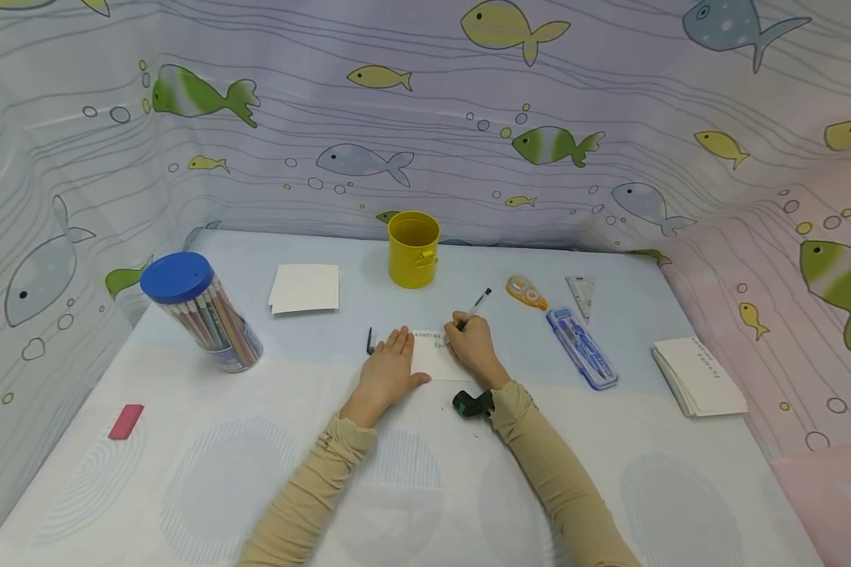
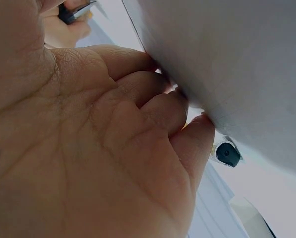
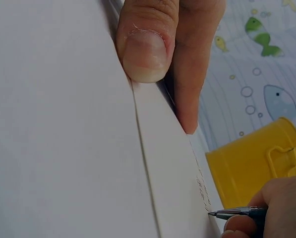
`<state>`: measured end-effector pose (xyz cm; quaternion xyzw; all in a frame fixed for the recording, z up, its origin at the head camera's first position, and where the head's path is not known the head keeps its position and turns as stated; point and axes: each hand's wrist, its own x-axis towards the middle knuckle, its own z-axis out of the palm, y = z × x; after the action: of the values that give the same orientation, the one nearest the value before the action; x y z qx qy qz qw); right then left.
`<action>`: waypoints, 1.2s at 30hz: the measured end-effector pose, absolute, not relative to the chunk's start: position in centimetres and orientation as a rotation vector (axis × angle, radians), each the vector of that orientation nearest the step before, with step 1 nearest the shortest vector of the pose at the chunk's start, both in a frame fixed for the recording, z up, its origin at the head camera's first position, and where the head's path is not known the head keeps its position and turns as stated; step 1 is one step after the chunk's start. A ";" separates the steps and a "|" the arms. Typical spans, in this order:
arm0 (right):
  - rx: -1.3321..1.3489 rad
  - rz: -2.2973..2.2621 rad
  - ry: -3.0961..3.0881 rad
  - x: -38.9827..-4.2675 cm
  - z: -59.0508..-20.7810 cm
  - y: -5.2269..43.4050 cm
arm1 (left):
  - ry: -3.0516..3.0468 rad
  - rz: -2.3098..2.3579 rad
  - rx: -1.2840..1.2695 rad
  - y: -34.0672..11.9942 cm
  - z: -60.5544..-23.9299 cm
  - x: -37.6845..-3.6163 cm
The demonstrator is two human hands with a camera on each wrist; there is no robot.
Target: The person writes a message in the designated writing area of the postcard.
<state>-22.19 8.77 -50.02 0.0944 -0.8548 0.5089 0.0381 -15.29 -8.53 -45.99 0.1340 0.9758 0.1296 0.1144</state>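
A white card (image 1: pixel 436 364) with a few lines of small handwriting lies on the table in front of me. My left hand (image 1: pixel 386 370) rests on its left side, fingers extended and thumb out to the right. In the right wrist view, the left thumb (image 3: pixel 147 49) presses along the paper (image 3: pixel 160 148). My right hand (image 1: pixel 473 346) grips a pen (image 1: pixel 477 305), and in the right wrist view its tip meets the paper at the end of the writing. A dark pen cap (image 1: pixel 370 342) lies just beyond my left fingers.
Toward the back stand a yellow bucket (image 1: pixel 413 252) and a stack of blank cards (image 1: pixel 305 288). A blue-lidded pencil jar (image 1: pixel 206 315) and red eraser (image 1: pixel 125 422) are left. Rightward lie correction tape (image 1: pixel 526 291), a ruler (image 1: pixel 581 295), a blue case (image 1: pixel 581 347) and written cards (image 1: pixel 702 376).
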 end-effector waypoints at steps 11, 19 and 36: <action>0.232 1.534 -2.582 -22.3 -50.0 8.7 | 2.859 0.377 0.401 -8.5 -46.1 -15.3; 0.287 1.532 -2.605 -22.2 -49.9 8.7 | 2.850 0.386 0.386 -8.6 -46.0 -15.2; 0.337 1.584 -2.591 -22.2 -50.3 8.9 | 2.859 0.383 0.405 -8.5 -45.9 -15.1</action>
<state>-22.20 8.92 -50.26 0.1101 -0.8473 0.5178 0.0429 -15.13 -8.55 -45.90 0.1380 0.9751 0.1308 0.1142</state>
